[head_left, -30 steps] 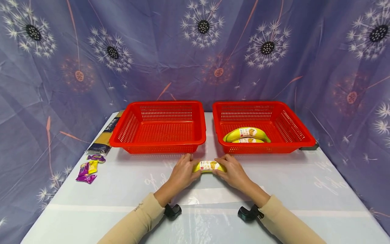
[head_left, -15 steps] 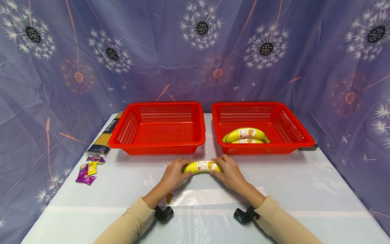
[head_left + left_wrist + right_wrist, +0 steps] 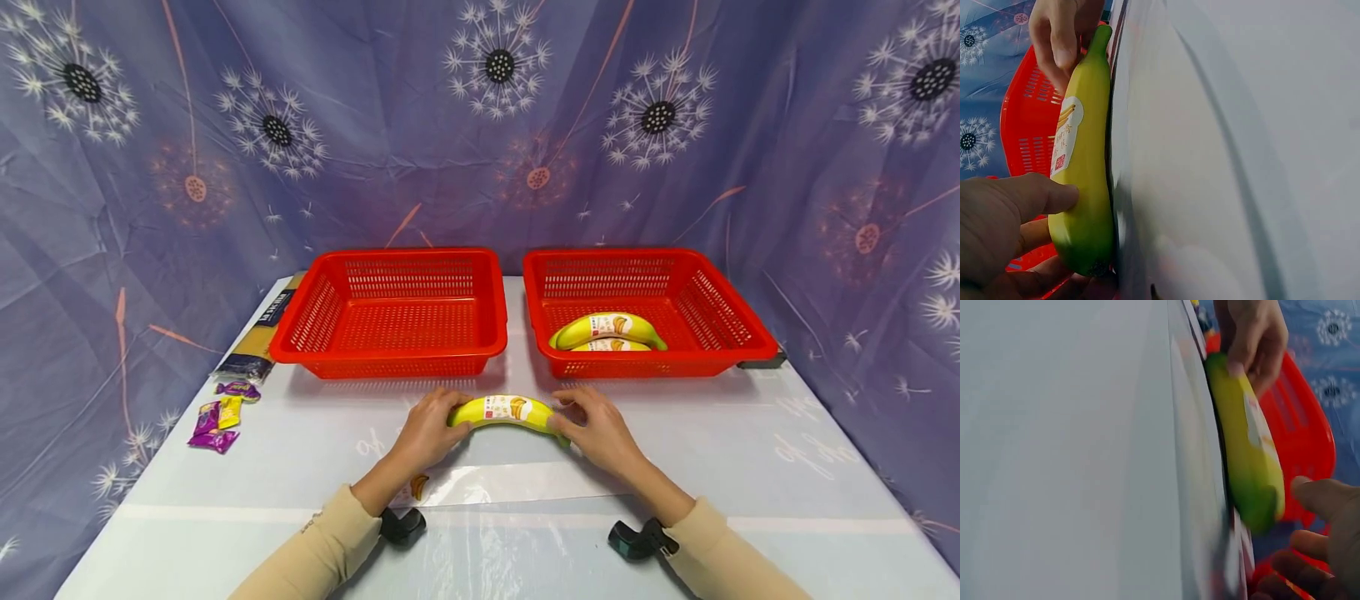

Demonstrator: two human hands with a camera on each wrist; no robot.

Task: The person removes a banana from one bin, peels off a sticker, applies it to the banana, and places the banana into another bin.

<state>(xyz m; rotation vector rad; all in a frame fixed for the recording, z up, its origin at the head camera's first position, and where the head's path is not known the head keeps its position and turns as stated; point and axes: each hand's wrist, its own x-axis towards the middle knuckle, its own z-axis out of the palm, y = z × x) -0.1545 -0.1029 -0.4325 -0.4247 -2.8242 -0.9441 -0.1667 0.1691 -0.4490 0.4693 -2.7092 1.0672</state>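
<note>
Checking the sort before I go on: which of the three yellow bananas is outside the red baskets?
The labelled yellow banana held at its ends by the left hand and right hand, just above the table; the other two bananas lie in the right red basket.

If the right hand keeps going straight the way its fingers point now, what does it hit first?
The right hand points up the table and a little inward, gripping one end of the banana. Straight on, it would probably meet the near wall of the right basket first, though depth is hard to judge here.
</note>
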